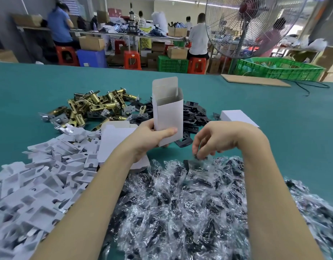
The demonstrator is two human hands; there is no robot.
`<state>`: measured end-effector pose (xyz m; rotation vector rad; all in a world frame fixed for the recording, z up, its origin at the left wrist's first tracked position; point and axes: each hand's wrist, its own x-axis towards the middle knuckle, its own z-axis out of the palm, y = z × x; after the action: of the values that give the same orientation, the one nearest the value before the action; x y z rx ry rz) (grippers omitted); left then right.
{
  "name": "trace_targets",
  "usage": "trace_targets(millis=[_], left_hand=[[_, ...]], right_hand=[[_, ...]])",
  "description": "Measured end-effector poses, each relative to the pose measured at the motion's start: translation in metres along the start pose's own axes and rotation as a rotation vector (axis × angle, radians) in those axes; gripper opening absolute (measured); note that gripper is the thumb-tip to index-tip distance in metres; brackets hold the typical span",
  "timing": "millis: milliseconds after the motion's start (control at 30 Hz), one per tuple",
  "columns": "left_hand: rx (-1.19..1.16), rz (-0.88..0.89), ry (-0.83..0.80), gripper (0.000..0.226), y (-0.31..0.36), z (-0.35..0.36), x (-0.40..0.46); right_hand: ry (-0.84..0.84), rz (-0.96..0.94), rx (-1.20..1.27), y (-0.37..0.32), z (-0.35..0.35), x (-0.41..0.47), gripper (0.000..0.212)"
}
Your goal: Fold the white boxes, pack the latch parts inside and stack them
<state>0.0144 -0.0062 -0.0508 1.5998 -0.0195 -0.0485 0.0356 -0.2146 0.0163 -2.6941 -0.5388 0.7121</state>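
White box upright in left hand (top open); right hand pinching bagged part.

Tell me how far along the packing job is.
Done: one closed white box lies on the table at right. In hand: the left hand holds a folded open box upright; the right hand picks a bagged part. Left: big piles of brass latches and bagged parts.

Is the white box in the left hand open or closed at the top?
Open: the white box stands upright in the left hand, top flap raised.
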Motion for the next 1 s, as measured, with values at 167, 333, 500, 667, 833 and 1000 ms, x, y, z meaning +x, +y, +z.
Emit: trace_targets(millis=[167,333,500,667,833,1000], left_hand=[[0.112,0.063,-0.005,0.021,-0.003,-0.002,0.002],[0.203,0.079,-0.021,0.022,-0.006,-0.004,0.002],[0.246,0.076,-0.052,0.030,-0.008,-0.003,0.002],[0.273,0.091,-0.030,0.031,-0.009,-0.002,0.004],[0.321,0.103,-0.055,0.036,-0.007,-0.001,0.002],[0.455,0.106,-0.074,0.045,-0.008,0.004,0.002]], right_hand=[[0.194,-0.107,0.098,0.007,-0.010,-0.017,0.006],[0.545,-0.322,0.384,0.005,-0.023,-0.038,0.011],[0.817,-0.481,0.442,-0.020,-0.022,-0.041,0.011],[0.825,-0.358,0.197,-0.035,-0.013,-0.025,0.017],[0.867,-0.183,0.018,-0.043,-0.010,-0.021,0.024],[0.719,0.079,-0.188,-0.051,-0.001,-0.015,0.026]])
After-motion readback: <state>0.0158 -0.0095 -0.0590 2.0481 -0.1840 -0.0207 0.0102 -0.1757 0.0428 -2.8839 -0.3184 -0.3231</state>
